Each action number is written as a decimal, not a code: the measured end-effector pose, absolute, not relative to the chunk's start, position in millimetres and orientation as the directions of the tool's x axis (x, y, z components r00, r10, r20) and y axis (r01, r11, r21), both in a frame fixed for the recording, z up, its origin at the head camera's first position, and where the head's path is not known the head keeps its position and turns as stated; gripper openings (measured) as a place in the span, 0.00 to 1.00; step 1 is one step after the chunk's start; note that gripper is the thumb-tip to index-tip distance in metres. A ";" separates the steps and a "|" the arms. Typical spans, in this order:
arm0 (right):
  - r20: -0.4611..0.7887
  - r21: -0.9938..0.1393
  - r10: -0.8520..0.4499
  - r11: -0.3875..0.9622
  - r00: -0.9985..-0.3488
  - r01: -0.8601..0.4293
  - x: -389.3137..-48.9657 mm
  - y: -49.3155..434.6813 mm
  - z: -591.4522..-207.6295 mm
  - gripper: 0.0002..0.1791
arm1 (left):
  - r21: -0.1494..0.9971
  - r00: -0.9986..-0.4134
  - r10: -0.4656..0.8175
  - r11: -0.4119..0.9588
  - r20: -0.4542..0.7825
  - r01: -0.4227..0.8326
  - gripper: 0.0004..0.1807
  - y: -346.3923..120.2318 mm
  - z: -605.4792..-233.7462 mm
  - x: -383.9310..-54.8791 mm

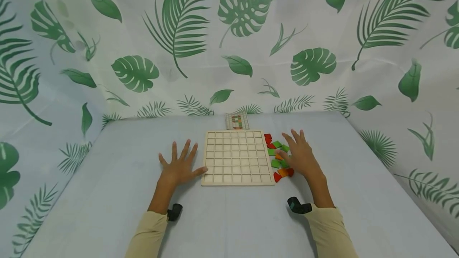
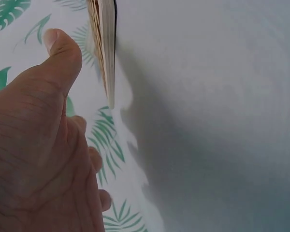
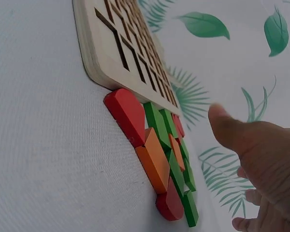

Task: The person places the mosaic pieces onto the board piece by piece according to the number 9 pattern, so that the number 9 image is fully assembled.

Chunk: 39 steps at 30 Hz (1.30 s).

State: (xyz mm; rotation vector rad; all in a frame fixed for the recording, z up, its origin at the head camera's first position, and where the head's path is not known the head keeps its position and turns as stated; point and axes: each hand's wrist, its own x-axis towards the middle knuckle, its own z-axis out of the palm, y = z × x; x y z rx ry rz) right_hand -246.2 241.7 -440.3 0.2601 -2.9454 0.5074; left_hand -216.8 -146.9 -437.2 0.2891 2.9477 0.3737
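Observation:
A pale wooden grid board [image 1: 238, 157] with square recesses lies flat on the table. My left hand [image 1: 179, 169] hovers at its left edge, fingers spread, the thumb overlapping the board's rim in the head view. Along the board's right side lies a cluster of small red, green and orange blocks; an orange block [image 3: 153, 162] and a rounded red block [image 3: 126, 116] show up close in the right wrist view. Over these blocks my right hand [image 1: 303, 158] is held with fingers spread, gripping nothing. In the left wrist view the palm of the left hand [image 2: 43, 135] holds nothing.
A small card [image 1: 237, 121] with a coloured block pattern lies behind the board's far edge. The table [image 1: 226, 218] has a pale cloth, and a leaf-printed curtain [image 1: 201, 31] stands behind and at both sides. Each wrist carries a black camera.

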 end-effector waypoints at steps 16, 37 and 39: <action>0.079 -0.586 -0.046 0.806 -0.996 -0.084 -288.0 230.1 -442.1 0.16 | 0.347 -0.922 0.278 0.921 -0.268 0.177 0.58 -126.1 -439.8 -212.1; 0.145 -0.597 -0.020 0.795 -0.989 -0.103 -304.6 213.1 -461.8 0.13 | 0.288 -0.915 0.272 0.940 -0.298 0.185 0.62 -114.5 -438.5 -209.0; 0.137 -0.600 -0.022 0.794 -0.990 -0.101 -305.3 212.6 -461.4 0.13 | 0.295 -0.916 0.269 0.939 -0.298 0.180 0.63 -115.0 -439.9 -209.4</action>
